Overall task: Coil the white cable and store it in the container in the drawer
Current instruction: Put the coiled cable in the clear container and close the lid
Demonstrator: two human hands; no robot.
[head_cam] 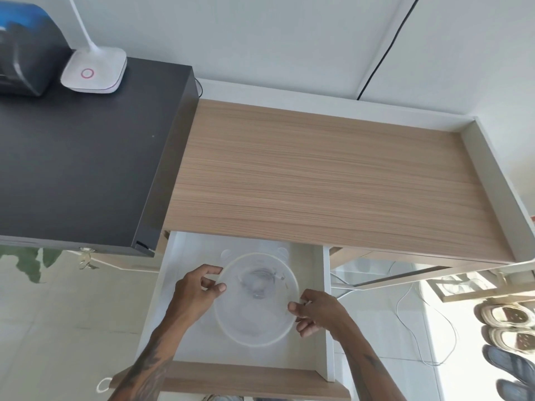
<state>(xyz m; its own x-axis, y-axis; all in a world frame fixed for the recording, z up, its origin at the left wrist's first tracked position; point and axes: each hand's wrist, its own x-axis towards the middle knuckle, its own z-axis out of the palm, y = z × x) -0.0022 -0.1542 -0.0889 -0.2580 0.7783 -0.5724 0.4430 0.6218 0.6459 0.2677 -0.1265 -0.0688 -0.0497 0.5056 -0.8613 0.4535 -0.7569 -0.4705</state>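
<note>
The white drawer [307,351] is pulled out below the wooden tabletop. Inside it stands a round translucent container [254,322] with a see-through lid [228,296] over it. Through the lid the coiled white cable [260,280] shows as a blurred bundle in the container. My left hand [197,290] pinches the lid's left rim with thumb and fingers. My right hand [318,312] grips the rim at the right side. Whether the lid sits fully down on the container I cannot tell.
A wooden tabletop [333,175] with a raised white rim lies beyond the drawer. At left a dark desk [78,157] carries a white lamp base [94,71] and a dark device. Sandals [506,325] and thin cords lie on the floor at right.
</note>
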